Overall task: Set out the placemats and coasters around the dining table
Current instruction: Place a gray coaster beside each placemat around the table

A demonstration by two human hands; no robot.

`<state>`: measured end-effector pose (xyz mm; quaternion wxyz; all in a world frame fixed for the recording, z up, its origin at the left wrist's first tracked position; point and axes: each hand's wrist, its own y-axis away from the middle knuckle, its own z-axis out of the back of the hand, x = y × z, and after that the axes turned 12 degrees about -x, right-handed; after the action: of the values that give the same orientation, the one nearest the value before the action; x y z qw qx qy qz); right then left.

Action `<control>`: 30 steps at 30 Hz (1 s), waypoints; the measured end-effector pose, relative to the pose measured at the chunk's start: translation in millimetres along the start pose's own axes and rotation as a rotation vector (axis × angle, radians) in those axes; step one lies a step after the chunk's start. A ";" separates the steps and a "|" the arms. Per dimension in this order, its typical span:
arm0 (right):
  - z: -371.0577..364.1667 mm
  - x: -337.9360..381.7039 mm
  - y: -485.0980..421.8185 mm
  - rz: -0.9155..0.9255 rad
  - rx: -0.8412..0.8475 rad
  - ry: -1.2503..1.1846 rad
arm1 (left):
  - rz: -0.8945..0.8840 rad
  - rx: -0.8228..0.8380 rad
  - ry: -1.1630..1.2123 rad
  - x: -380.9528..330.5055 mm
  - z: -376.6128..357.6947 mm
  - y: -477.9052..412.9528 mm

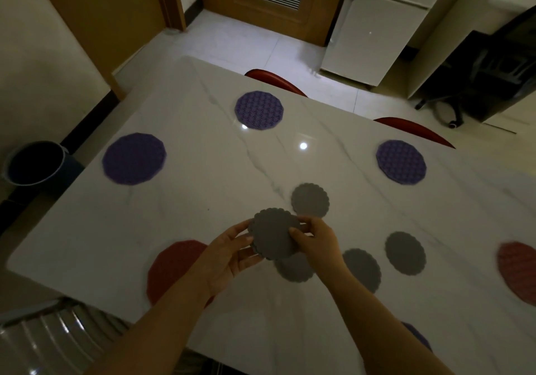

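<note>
Both hands up over the marble surface [203,200], gripping one grey coaster stack [274,232] between them, clear of the top. Left hand [229,254] cradles its left edge, fingers curled beneath. Right hand [316,241] pinches the right edge, thumb on the upper face. Edges look layered; count not readable.

Loose grey coasters on the surface:
- far coaster [310,200], just beyond the right hand
- under coaster [294,267], directly below the hands, partly hidden
- near-right coaster [362,269], just right of the right forearm
- outer-right coaster [405,253], further right, apart from the last

Placemats:
- red mat [174,267] under the left wrist, partly covered
- second red mat [516,271] well right of the right hand, blurred
- purple mat [134,158] far left of the left hand
- purple mat across [259,110] well beyond the hands
- purple mat far right [401,161] beyond the right hand
</note>
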<state>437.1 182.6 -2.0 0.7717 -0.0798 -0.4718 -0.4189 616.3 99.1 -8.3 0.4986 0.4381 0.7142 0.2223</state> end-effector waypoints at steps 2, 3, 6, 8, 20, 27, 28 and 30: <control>1.7 2.3 -7.0 -0.001 0.052 0.020 | -0.005 -0.023 -0.004 1.0 1.3 -2.2; 3.0 2.9 -13.5 -0.006 0.060 0.036 | -0.008 -0.030 -0.002 1.2 2.1 -3.5; 9.3 3.3 -44.9 -0.008 -0.042 0.172 | -0.025 -0.026 0.006 1.1 4.4 -5.4; 12.0 -0.7 -70.7 0.049 -0.107 0.374 | -0.043 -0.023 0.002 0.8 5.8 -5.1; -2.1 -9.1 -97.3 0.099 -0.100 0.678 | -0.065 -0.046 0.025 1.8 13.9 -4.0; 43.3 17.8 -54.2 -0.039 -0.241 -0.144 | -0.076 -0.073 0.050 -1.2 11.1 -6.5; 46.2 20.6 -45.9 -0.076 -0.216 -0.264 | -0.078 -0.071 0.047 -1.3 10.3 -6.1; 41.5 25.0 -28.6 -0.154 -0.106 -0.412 | -0.080 -0.061 0.044 -1.1 7.3 -5.3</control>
<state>394.1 171.7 32.6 0.6196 -0.1679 -0.6014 -0.4755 621.0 94.5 -14.6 0.5042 0.3889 0.7350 0.2333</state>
